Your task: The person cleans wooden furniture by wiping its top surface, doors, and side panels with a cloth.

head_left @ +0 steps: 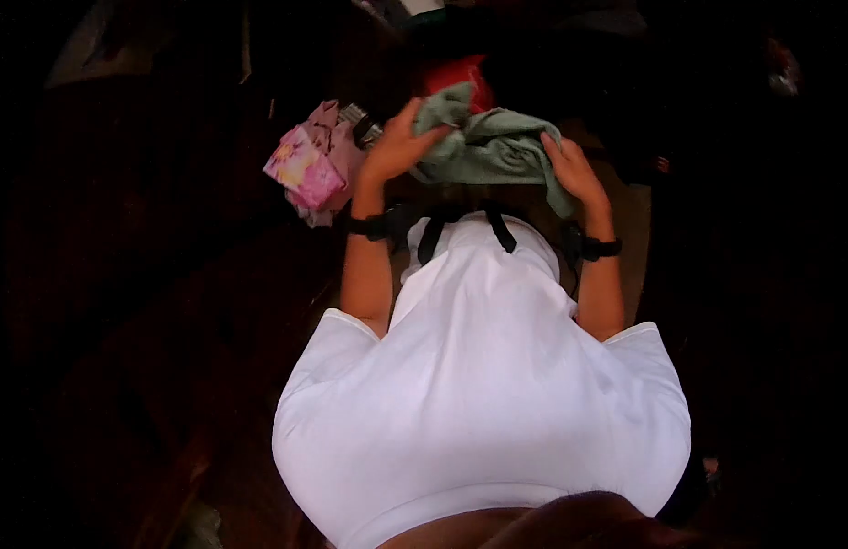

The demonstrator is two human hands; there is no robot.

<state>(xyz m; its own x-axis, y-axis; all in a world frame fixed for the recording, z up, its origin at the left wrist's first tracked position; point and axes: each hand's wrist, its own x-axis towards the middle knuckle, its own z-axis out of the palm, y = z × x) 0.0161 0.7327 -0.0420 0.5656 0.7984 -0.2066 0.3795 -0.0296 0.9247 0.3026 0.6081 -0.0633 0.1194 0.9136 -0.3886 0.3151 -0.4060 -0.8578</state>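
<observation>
A grey-green cloth (511,156), crumpled and soft like a towel, stretches between my two hands over my lap. My left hand (399,148) grips its bunched left end, with thumb and fingers around a fold that stands up. On the other side, my right hand (575,172) pinches the cloth's right edge, and a corner hangs down beside the wrist. Just left of my left hand lies a pile of pink cloth (331,137) with a folded pink floral piece (305,169) on it. A red item (465,78) shows behind the green cloth.
A grey metallic-looking object (358,121) sits between the pink pile and my left hand. Black bands with small devices circle both wrists. A brownish surface (633,229) is visible right of my right arm. Dark surroundings hide most else; pale items (419,7) lie at the top.
</observation>
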